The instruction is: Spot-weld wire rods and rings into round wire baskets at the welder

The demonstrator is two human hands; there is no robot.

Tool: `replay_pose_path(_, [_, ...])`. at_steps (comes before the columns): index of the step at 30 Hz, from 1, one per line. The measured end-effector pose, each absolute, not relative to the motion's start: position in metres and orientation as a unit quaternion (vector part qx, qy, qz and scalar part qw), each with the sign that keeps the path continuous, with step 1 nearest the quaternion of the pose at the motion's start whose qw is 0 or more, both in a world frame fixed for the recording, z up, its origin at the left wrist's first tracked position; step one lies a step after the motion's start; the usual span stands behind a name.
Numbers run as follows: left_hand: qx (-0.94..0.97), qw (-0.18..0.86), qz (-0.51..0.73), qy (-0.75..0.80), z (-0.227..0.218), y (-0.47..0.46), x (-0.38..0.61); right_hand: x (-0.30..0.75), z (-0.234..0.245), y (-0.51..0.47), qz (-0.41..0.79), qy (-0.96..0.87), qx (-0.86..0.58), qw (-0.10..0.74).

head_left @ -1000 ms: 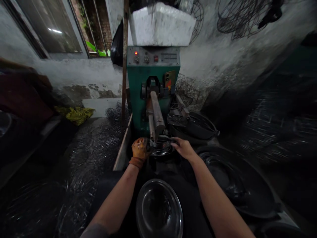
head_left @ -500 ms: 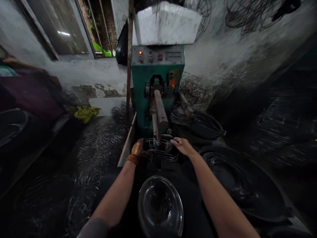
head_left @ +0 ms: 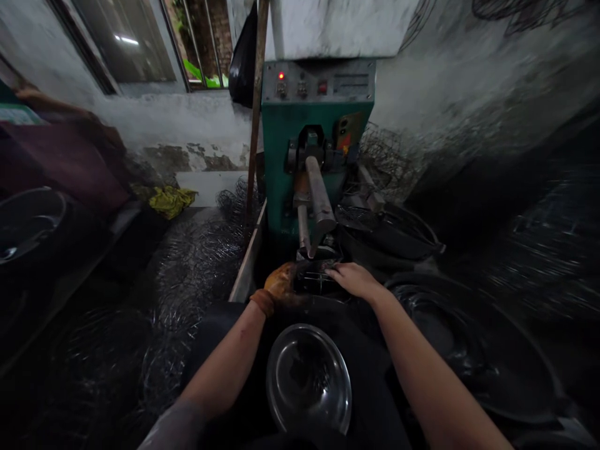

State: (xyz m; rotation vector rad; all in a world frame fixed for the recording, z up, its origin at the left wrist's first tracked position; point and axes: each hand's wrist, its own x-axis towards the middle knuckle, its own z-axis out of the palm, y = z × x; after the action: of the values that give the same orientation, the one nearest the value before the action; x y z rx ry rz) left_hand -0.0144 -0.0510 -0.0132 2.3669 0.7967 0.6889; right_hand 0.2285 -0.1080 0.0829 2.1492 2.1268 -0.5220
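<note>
In my left hand (head_left: pixel 280 282), which wears an orange-brown glove, is the left side of a wire frame (head_left: pixel 321 281). My right hand (head_left: pixel 351 277), bare, grips the same frame at its right edge with fingers closed. The frame lies low and dark between the hands, just in front of the machine's lower arm; thin bright wires cross in its middle. Above it, the tip of the thick upper metal arm (head_left: pixel 323 209) of the green machine (head_left: pixel 285 137) stands apart from the frame. A shiny metal bowl (head_left: pixel 309 381) rests on my lap, close below the hands.
Wire rings (head_left: pixel 192 269) lie heaped on the floor at left, beside a wooden board (head_left: pixel 248 262). Large dark pans (head_left: pixel 497 350) stand at right. A rusty upright bar (head_left: pixel 257 119) is left of the machine. A red light (head_left: pixel 281 75) glows on its panel.
The wire frame has come down and away from the machine's arms, toward my lap, and tipped flatter. Both hands still hold it. The view has shifted slightly left and down.
</note>
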Motion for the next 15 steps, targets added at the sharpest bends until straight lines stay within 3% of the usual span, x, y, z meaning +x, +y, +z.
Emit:
replay_pose_path(6, [0.889,0.291,0.208,0.286,-0.003,-0.043,-0.012,0.226,0.076,-0.104,-0.167,0.714,0.678,0.043])
replay_pose_path(10, [0.885,0.301,0.233,0.270,-0.001,-0.039,-0.014,0.234,0.071,-0.100,-0.181,0.729,0.660,-0.016])
replay_pose_path(15, [0.821,0.405,0.278,0.292,0.007,-0.041,-0.015,0.238,0.072,-0.096,-0.168,0.721,0.663,-0.116])
